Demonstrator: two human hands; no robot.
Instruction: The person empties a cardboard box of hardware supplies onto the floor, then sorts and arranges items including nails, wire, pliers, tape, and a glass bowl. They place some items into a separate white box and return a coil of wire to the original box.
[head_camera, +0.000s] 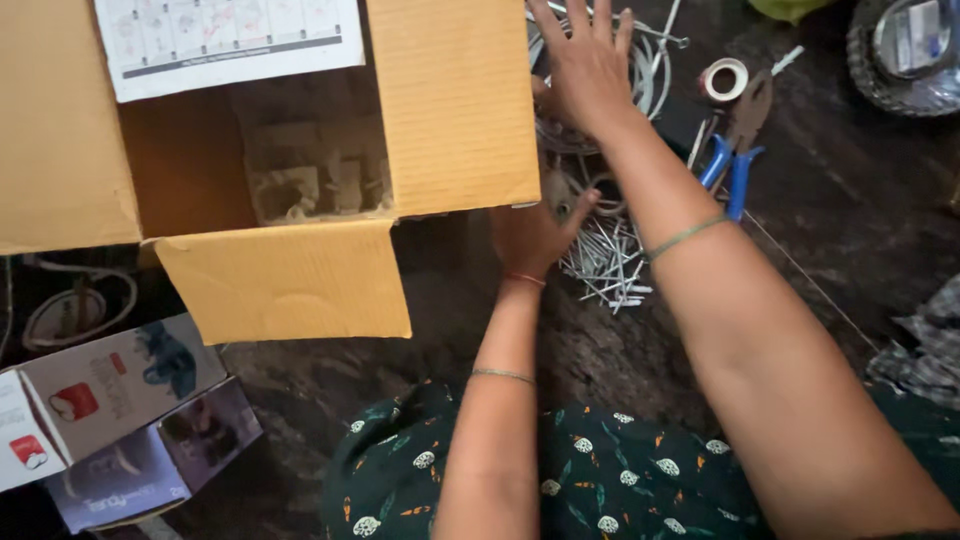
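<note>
Our right hand (585, 62) is spread flat with the fingers fanned, pressing down on a coil of white wire (645, 70) at about one o'clock from the middle of the view, just beside the right flap of the cardboard box (455, 110). Our left hand (530, 235) sits lower, near the centre, loosely curled with the thumb out; it rests at the near edge of that same flap and touches the edge of a pile of loose steel nails (605, 262) just to its three o'clock. We cannot tell whether its fingers hold anything beneath them.

As we judge it, we are gathering or steadying the loose hardware beside the open box, and neither hand has a firm grip yet. A next move would call for closing the right fingers around the springy coil so it does not unwind, and for pinching the nails in a bunch, since they lie scattered and would slip apart.

Further out, blue-handled pliers (735, 165) lie at two o'clock with a roll of tape (725, 78) just above them. A printed paper sheet (230, 40) lies over the box at eleven o'clock. Small printed cartons (110, 400) sit at eight o'clock on the dark floor (850, 200).
</note>
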